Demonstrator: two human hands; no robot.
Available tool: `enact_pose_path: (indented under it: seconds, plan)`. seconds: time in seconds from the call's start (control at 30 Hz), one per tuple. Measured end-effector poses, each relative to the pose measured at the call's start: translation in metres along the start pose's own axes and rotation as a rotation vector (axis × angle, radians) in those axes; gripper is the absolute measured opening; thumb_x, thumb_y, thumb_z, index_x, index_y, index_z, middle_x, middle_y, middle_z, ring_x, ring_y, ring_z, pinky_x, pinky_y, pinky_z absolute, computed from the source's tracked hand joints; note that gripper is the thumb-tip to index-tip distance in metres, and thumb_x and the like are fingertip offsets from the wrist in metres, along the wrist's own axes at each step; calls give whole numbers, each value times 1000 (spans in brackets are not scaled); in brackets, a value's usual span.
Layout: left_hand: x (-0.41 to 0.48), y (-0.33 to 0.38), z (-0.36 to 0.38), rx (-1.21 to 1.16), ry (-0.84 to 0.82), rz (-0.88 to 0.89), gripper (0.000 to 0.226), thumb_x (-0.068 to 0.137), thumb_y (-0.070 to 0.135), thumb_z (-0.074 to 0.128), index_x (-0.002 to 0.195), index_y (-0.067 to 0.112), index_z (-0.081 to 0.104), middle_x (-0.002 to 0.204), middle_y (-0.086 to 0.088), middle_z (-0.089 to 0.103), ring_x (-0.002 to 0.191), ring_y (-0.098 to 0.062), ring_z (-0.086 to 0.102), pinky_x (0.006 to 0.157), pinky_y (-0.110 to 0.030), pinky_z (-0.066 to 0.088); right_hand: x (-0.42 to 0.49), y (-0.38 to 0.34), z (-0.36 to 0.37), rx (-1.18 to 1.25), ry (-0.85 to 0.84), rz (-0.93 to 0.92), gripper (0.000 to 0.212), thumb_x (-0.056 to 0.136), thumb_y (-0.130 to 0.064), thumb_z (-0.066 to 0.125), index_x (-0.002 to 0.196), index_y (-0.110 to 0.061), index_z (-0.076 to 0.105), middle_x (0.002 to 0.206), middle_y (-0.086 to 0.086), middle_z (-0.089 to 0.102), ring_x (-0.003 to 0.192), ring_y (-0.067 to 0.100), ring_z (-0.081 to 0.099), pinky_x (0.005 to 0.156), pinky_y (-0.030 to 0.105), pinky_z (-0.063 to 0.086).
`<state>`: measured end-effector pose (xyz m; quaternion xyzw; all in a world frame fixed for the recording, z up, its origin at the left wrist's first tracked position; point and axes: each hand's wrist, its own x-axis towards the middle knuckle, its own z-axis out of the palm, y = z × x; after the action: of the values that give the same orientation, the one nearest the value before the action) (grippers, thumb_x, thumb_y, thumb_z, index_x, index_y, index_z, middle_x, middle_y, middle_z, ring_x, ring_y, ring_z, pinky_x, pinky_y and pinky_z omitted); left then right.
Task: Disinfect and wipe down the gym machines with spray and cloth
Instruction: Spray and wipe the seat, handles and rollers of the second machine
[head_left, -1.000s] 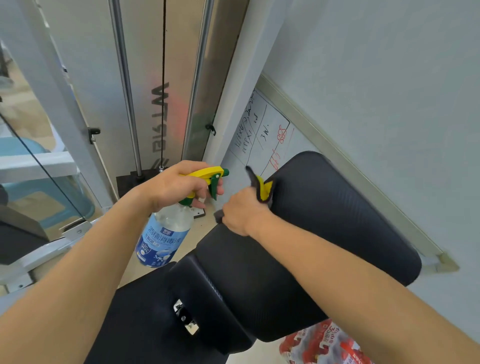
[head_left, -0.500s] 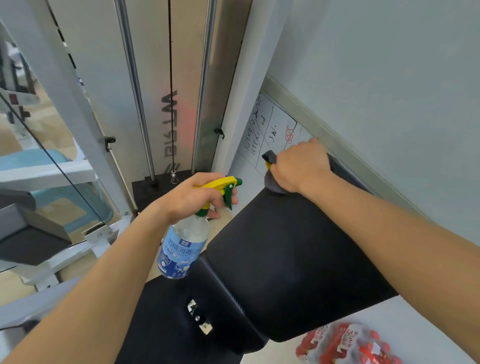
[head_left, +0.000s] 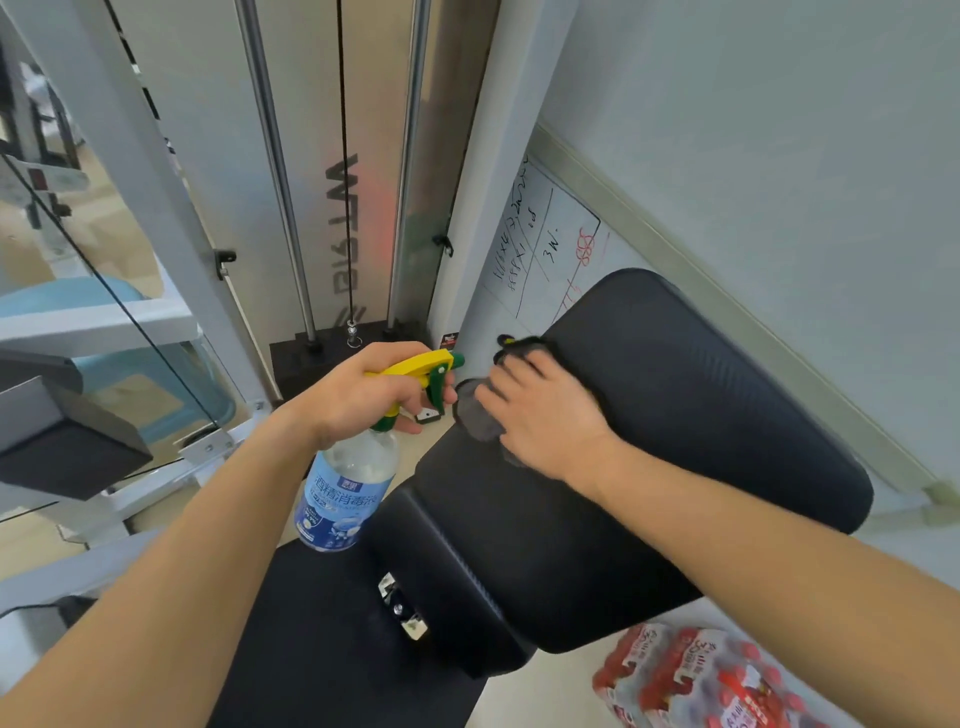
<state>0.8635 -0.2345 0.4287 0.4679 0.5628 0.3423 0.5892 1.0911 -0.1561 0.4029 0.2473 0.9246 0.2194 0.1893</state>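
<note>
My left hand (head_left: 363, 397) grips a clear spray bottle (head_left: 345, 488) with a blue label and a yellow-and-green trigger head, held upright just left of the bench. My right hand (head_left: 545, 415) lies flat on a dark grey cloth (head_left: 475, 413), pressing it onto the left edge of the black padded back pad (head_left: 675, 415) of the gym bench. The cloth sticks out from under my fingers at the pad's edge. The black seat pad (head_left: 322, 639) lies below, joined by a metal bracket (head_left: 402, 608).
A cable machine with chrome guide rods (head_left: 275, 171), a black cable and a weight stack (head_left: 332, 353) stands right behind the bench. A whiteboard (head_left: 540, 244) leans on the wall at right. A shrink-wrapped pack of red-capped bottles (head_left: 701, 680) lies on the floor at the bottom right. White frame bars stand at left.
My right hand has slid the cloth from the pad's far top edge down and left along the pad toward the spray bottle. My left hand keeps the bottle in about the same place.
</note>
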Motion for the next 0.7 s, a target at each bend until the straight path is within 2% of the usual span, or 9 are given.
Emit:
enact_pose_path:
  seconds: [0.13, 0.27, 0.33, 0.4, 0.5, 0.57, 0.63, 0.67, 0.7]
  plan:
    - [-11, 5, 14, -54, 1, -1, 51, 65, 3, 54, 114, -3, 62, 108, -18, 73, 117, -42, 65, 90, -53, 57, -19, 60, -34, -31, 78, 221, 47, 89, -40, 37, 117, -10, 61, 118, 10, 60, 121, 30, 48, 115, 52, 25]
    - [-17, -4, 21, -58, 8, 12, 46, 67, 3, 55, 112, 0, 64, 107, -15, 74, 114, -35, 68, 92, -54, 57, 8, 81, -61, -60, -75, 458, 39, 98, -36, 38, 86, -17, 70, 97, 8, 70, 109, 32, 57, 119, 55, 13]
    - [-20, -13, 19, -48, 21, 13, 39, 74, -3, 56, 112, 3, 65, 108, -12, 75, 114, -32, 70, 96, -57, 57, 29, 63, -60, -67, -184, 418, 42, 99, -35, 35, 70, -20, 62, 79, 1, 66, 99, 28, 59, 118, 53, 15]
    - [-22, -22, 16, -51, 39, 1, 38, 83, -14, 51, 115, 2, 64, 109, -11, 76, 114, -29, 70, 97, -57, 57, 45, 31, -50, -83, -257, 307, 42, 98, -35, 35, 68, -22, 61, 67, -4, 56, 82, 23, 57, 109, 51, 27]
    - [-25, -32, 9, -40, 48, -18, 40, 86, -15, 50, 117, 5, 65, 109, -9, 76, 114, -27, 70, 95, -54, 59, 55, -23, -19, -32, -313, 144, 39, 101, -34, 35, 81, -24, 67, 77, -3, 63, 79, 22, 55, 91, 43, 37]
    - [-28, -35, 6, -31, 39, -26, 37, 83, -5, 56, 116, 8, 66, 110, -9, 75, 114, -27, 69, 94, -51, 60, 49, -43, -1, 23, -283, 80, 39, 102, -35, 34, 90, -23, 68, 85, 0, 65, 79, 23, 51, 85, 42, 39]
    - [-31, -36, 8, -32, 41, -30, 45, 72, 7, 58, 116, 8, 66, 111, -11, 74, 114, -28, 69, 93, -50, 60, 33, -50, 8, -8, -207, 35, 39, 102, -32, 31, 110, -15, 66, 104, 6, 66, 95, 28, 52, 93, 44, 38]
    - [-32, -37, 11, -39, 49, -30, 48, 69, 9, 57, 116, 8, 66, 111, -11, 75, 114, -28, 69, 92, -50, 60, 22, -50, 13, -39, -156, 18, 43, 102, -30, 29, 125, -11, 60, 122, 10, 63, 112, 32, 51, 103, 47, 35]
    - [-33, -37, 14, -52, 63, -28, 49, 67, 9, 56, 116, 8, 66, 110, -10, 75, 114, -28, 69, 91, -49, 61, 9, -48, 18, -53, -125, 7, 49, 102, -29, 28, 141, -8, 49, 142, 14, 52, 131, 36, 42, 113, 49, 28]
